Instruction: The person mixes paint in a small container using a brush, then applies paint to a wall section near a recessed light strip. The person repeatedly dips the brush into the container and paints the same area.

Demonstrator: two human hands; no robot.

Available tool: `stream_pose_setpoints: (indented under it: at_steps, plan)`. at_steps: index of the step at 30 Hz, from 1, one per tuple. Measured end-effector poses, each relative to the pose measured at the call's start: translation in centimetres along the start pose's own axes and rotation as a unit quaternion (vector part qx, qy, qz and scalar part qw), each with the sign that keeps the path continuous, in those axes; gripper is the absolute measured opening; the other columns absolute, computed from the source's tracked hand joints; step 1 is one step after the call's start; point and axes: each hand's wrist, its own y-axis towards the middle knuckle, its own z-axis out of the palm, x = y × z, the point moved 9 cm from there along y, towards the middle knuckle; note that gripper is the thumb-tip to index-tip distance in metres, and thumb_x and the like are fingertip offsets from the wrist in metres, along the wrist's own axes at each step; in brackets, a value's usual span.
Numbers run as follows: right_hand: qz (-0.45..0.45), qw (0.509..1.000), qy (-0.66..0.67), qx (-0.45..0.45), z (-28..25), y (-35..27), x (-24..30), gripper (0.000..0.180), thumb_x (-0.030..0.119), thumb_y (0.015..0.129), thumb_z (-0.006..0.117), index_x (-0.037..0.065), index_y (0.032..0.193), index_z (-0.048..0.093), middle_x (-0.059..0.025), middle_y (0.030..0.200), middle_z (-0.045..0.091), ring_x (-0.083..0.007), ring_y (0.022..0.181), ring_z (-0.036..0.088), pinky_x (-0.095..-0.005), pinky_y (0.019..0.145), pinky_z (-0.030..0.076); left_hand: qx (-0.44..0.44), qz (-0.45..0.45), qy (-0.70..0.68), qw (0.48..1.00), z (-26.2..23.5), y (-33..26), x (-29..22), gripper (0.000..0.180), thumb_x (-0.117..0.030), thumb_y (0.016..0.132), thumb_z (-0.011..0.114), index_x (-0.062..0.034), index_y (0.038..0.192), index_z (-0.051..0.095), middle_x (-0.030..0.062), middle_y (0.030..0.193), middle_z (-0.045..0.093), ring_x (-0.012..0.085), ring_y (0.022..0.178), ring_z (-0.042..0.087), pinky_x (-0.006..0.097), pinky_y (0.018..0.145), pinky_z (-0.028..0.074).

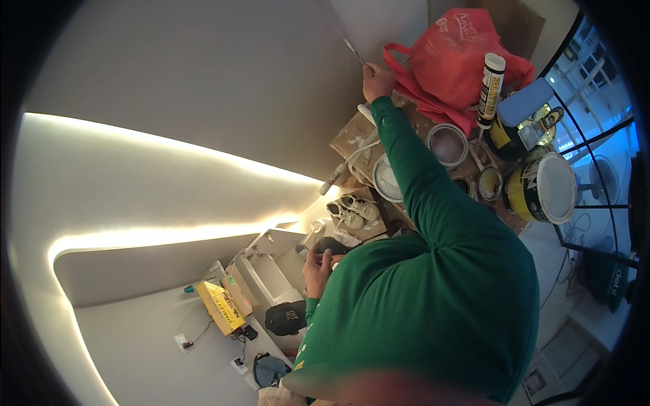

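Observation:
My right arm, in a green sleeve, reaches up toward the grey wall (pixel 203 74). In its closed fingers my right hand (pixel 377 82) grips a slim paintbrush (pixel 351 51), whose pale tip is by the wall. A red cloth bag (pixel 450 61) lies just right of that hand. Lower left, my left hand (pixel 315 271) is curled next to a dark rounded object (pixel 331 245). What its fingers hold, if anything, is hard to make out. Below my right forearm are a white-rimmed open tub (pixel 388 177) and a round paint container (pixel 447 144).
A sealant cartridge (pixel 491 91), a yellow-black bucket (pixel 542 188) and a blue sponge-like block (pixel 525 101) crowd the right side. Worn shoes (pixel 353 211) rest in a box. A yellow toolbox (pixel 220 308) and a black cap (pixel 285 318) are lower left. Light strips (pixel 176 233) line the wall.

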Motion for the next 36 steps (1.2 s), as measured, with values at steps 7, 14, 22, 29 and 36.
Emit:
stream_pose_setpoints:
  at_steps: [7,14,22,29,36]
  plan:
    - [-0.052,0.993,0.098,-0.039,0.0,-3.0,4.1,0.03,0.03,0.1,0.066,0.006,0.115,0.078,-0.0167,0.088,0.077,-0.03,0.079,0.075,-0.0406,0.077,0.057,0.003,0.054,0.001,0.999,0.4,0.0,-0.7,0.052,-0.029,0.102,0.072,-0.0004,0.143,0.061,0.0133,0.086,0.075,0.0188,0.077,0.071,0.034,0.071,0.055]
    - [-0.09,0.991,0.096,0.024,-2.2,-10.5,14.6,0.029,0.026,0.101,0.067,0.004,0.117,0.076,-0.0111,0.082,0.074,-0.0171,0.073,0.069,-0.0336,0.071,0.054,0.04,0.101,-0.028,0.994,1.4,-1.5,-1.9,0.051,-0.03,0.102,0.071,-0.0014,0.143,0.06,0.0165,0.086,0.076,0.0243,0.079,0.074,0.039,0.074,0.057]
    - [-0.13,0.973,0.112,0.153,-11.7,-25.6,22.1,0.029,0.02,0.102,0.067,0.005,0.127,0.07,-0.0111,0.087,0.074,-0.017,0.074,0.068,-0.0332,0.072,0.056,0.169,0.161,-0.035,0.972,6.6,-5.2,-1.4,0.053,-0.03,0.101,0.071,-0.0024,0.145,0.059,0.015,0.088,0.076,0.0205,0.073,0.071,0.035,0.068,0.055]
    - [-0.222,0.94,-0.058,0.251,-27.4,-37.9,19.3,0.021,0.013,0.104,0.064,0.005,0.122,0.071,-0.01,0.105,0.076,-0.0225,0.093,0.074,-0.0364,0.083,0.057,0.302,0.206,-0.108,0.924,14.3,-12.2,-1.5,0.052,-0.029,0.102,0.071,-0.0002,0.144,0.059,0.0072,0.076,0.067,0.0142,0.067,0.06,0.032,0.064,0.048]
    - [0.09,0.958,0.088,0.256,-44.7,-39.8,17.1,0.032,0.008,0.106,0.056,0.001,0.133,0.069,-0.0068,0.109,0.075,-0.0142,0.1,0.07,-0.0298,0.085,0.057,0.333,0.202,-0.126,0.912,17.0,-15.8,0.0,0.051,-0.026,0.102,0.071,0.001,0.143,0.058,0.0069,0.081,0.069,0.0143,0.068,0.063,0.029,0.067,0.052]
